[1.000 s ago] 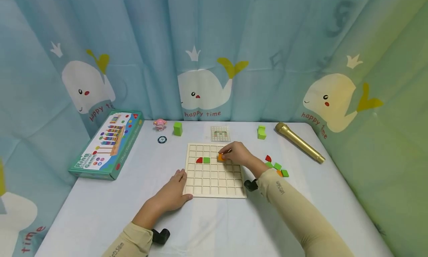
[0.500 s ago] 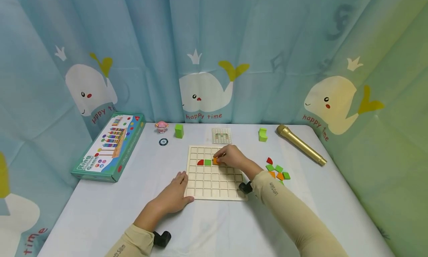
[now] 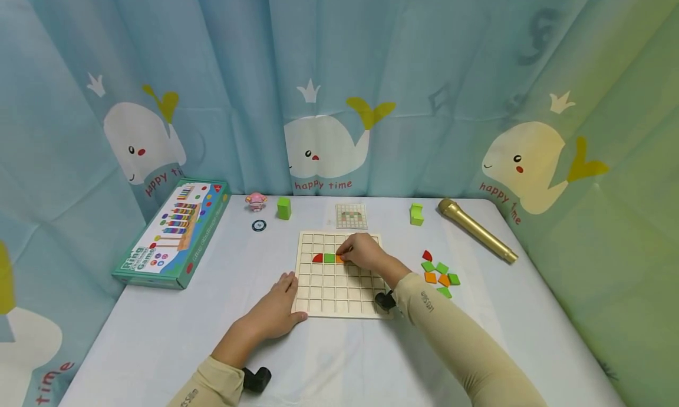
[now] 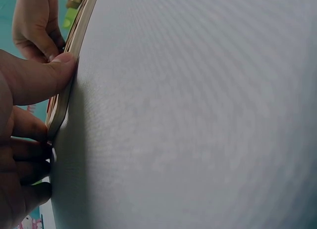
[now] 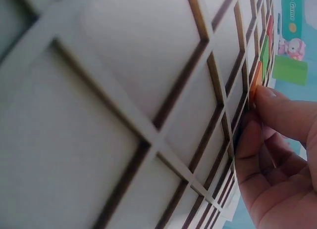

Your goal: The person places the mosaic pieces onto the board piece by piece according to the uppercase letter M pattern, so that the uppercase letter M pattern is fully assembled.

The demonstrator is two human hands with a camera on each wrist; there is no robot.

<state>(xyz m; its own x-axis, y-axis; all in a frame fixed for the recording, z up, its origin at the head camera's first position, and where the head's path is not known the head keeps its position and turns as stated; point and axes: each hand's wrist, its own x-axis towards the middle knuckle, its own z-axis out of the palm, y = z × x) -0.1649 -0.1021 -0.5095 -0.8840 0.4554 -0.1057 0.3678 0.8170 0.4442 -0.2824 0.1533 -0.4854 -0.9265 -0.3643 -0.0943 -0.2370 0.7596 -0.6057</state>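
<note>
A wooden grid board [image 3: 329,289] lies on the table. My left hand [image 3: 273,310] rests against its near-left corner, fingers along the left edge and thumb at the front edge; the left wrist view shows this thumb [image 4: 44,78] touching the rim. On the board a red quarter-round tile [image 3: 318,258] and a green square tile [image 3: 329,258] sit side by side in one row. My right hand [image 3: 366,252] pinches an orange tile [image 5: 256,83] at the cell right of the green one. Its fingers partly cover the tile in the head view.
Loose green, orange and red tiles [image 3: 442,267] lie right of the board. Behind it are a pattern card [image 3: 352,216], green blocks [image 3: 284,208], a pink figurine [image 3: 256,201] and a round disc [image 3: 259,225]. A game box [image 3: 172,233] lies left, a gold microphone [image 3: 477,230] right.
My right hand has moved left with the orange tile and lowered it into the cell beside the green tile. The left hand stays at the board's edge.
</note>
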